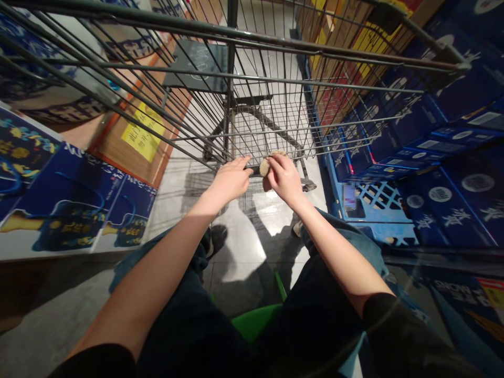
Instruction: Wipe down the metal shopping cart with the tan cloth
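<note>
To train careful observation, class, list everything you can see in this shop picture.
cart: one, grey wire, ahead of the hands
lump: one, tan, in the right hand
cartons: many, dark blue, stacked at right
crate: one, light blue, beneath the cartons
boxes: several, blue printed, at left
sign: one, yellow, on a brown panel at left
seat: one, green, at bottom centre, partly hidden
floor: one, pale tile, under the cart
left hand: one, open, at the cart's wire
right hand: one, around the lump
jeans: one pair, blue, below the arms
</note>
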Tool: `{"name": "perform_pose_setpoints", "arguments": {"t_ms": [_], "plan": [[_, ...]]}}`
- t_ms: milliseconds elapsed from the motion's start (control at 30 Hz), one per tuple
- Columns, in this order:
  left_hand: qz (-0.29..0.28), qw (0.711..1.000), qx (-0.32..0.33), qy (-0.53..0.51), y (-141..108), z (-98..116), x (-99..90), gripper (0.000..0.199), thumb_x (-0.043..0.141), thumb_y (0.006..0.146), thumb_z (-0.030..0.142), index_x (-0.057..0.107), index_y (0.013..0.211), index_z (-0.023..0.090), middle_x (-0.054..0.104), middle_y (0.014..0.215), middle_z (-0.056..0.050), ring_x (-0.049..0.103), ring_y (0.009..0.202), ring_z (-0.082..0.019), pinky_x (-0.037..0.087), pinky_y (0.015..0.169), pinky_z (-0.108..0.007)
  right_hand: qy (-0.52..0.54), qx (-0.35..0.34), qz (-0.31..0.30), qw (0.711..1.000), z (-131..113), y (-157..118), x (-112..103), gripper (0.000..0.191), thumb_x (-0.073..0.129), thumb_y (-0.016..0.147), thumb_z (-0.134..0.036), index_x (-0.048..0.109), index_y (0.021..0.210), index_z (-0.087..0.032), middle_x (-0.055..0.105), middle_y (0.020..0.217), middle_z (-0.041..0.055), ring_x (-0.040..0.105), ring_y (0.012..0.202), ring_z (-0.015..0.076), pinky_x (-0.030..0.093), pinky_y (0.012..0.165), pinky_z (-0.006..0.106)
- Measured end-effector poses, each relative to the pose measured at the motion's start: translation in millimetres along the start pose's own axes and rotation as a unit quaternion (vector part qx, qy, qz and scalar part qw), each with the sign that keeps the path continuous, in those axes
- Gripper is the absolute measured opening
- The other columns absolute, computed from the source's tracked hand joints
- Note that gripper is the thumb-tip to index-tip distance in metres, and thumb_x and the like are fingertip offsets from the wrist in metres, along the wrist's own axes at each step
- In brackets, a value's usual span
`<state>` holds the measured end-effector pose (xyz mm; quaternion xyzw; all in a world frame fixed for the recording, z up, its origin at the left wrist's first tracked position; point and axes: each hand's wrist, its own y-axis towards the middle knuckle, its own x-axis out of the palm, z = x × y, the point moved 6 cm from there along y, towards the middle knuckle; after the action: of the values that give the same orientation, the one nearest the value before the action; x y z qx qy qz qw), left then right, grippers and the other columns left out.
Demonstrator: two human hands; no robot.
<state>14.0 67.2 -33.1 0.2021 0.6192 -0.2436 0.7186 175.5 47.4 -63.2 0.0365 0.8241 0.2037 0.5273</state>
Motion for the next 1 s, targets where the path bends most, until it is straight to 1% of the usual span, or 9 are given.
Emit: {"name": "perform_pose_setpoints", "arguments": {"t_ms": [67,133,200,333,500,667,833,900,1000], "plan": [[-0.003,1.0,0.004,0.01,0.1,0.5,0.3,0.048,0.049,0.098,0.016,0.075,0.138,0.015,0.046,0.171,-0.013,0.05,0.157,-0.032,0.042,0.131,-0.048,-0.004,0.008,-0.009,1.0,2.3,-1.9,5.4,0.047,0.045,0.101,-0.02,0.067,0.142,-0.012,0.063,0.148,0.0204,0.055,0.138,0.0355,0.046,0.124,0.057],[-0.011,1.0,0.005,0.024,0.0,1.3,0.1,0.048,0.047,0.099,0.017,0.074,0.139,0.013,0.044,0.172,-0.014,0.048,0.158,-0.032,0.042,0.131,-0.048,-0.014,0.026,-0.032,0.999,4.4,-2.8,13.2,0.046,0.048,0.097,-0.017,0.068,0.138,-0.009,0.065,0.143,0.0228,0.057,0.132,0.0365,0.05,0.118,0.057],[-0.017,0.999,0.004,0.031,-0.3,2.4,-0.8,0.048,0.047,0.1,0.017,0.074,0.139,0.013,0.044,0.173,-0.014,0.048,0.158,-0.031,0.041,0.131,-0.046,-0.021,0.037,-0.038,0.998,4.2,-1.7,16.4,0.045,0.049,0.096,-0.016,0.069,0.135,-0.008,0.065,0.14,0.0238,0.058,0.128,0.0369,0.051,0.116,0.056],[-0.026,0.999,-0.001,0.024,-0.7,4.4,-2.6,0.048,0.048,0.099,0.016,0.074,0.139,0.012,0.043,0.173,-0.015,0.047,0.159,-0.031,0.04,0.132,-0.045,-0.024,0.038,-0.014,0.999,-1.0,3.3,10.7,0.043,0.045,0.1,-0.016,0.069,0.135,-0.009,0.064,0.142,0.0222,0.057,0.13,0.0356,0.047,0.121,0.054],[-0.013,1.0,0.003,0.015,-0.3,3.7,-2.1,0.046,0.049,0.099,0.016,0.075,0.137,0.014,0.044,0.172,-0.014,0.048,0.158,-0.032,0.042,0.13,-0.047,-0.056,0.07,-0.08,0.993,-1.3,4.6,13.8,0.043,0.051,0.098,-0.016,0.067,0.136,-0.004,0.059,0.145,0.0268,0.056,0.129,0.0377,0.048,0.119,0.053],[-0.007,1.0,0.008,0.024,0.3,2.5,-0.7,0.046,0.048,0.099,0.017,0.076,0.135,0.014,0.046,0.171,-0.014,0.05,0.157,-0.032,0.044,0.129,-0.047,-0.039,0.062,-0.054,0.996,-4.5,7.2,5.0,0.036,0.046,0.101,-0.016,0.071,0.127,-0.008,0.061,0.14,0.0228,0.057,0.13,0.0333,0.045,0.123,0.047],[-0.017,0.999,0.001,0.032,0.2,3.8,-1.0,0.048,0.047,0.1,0.017,0.074,0.138,0.013,0.045,0.172,-0.014,0.049,0.158,-0.032,0.043,0.13,-0.048,-0.058,0.07,-0.102,0.991,-3.2,3.8,12.8,0.036,0.055,0.096,-0.015,0.07,0.127,-0.005,0.06,0.141,0.0259,0.058,0.126,0.0367,0.05,0.116,0.051],[-0.024,0.999,-0.002,0.034,0.1,4.6,-1.5,0.049,0.046,0.1,0.018,0.073,0.14,0.014,0.044,0.173,-0.013,0.048,0.158,-0.032,0.042,0.13,-0.048,-0.044,0.053,-0.092,0.993,-1.9,5.2,12.8,0.034,0.055,0.095,-0.014,0.071,0.125,-0.007,0.061,0.139,0.0244,0.059,0.124,0.0354,0.051,0.114,0.05],[-0.029,0.999,-0.006,0.037,-0.1,5.0,-2.0,0.049,0.044,0.102,0.018,0.072,0.141,0.012,0.043,0.173,-0.014,0.047,0.159,-0.032,0.041,0.131,-0.047,-0.007,0.015,-0.052,0.999,-1.0,8.9,5.9,0.035,0.049,0.097,-0.012,0.073,0.121,-0.015,0.067,0.131,0.0167,0.062,0.119,0.0294,0.054,0.109,0.042]]}}
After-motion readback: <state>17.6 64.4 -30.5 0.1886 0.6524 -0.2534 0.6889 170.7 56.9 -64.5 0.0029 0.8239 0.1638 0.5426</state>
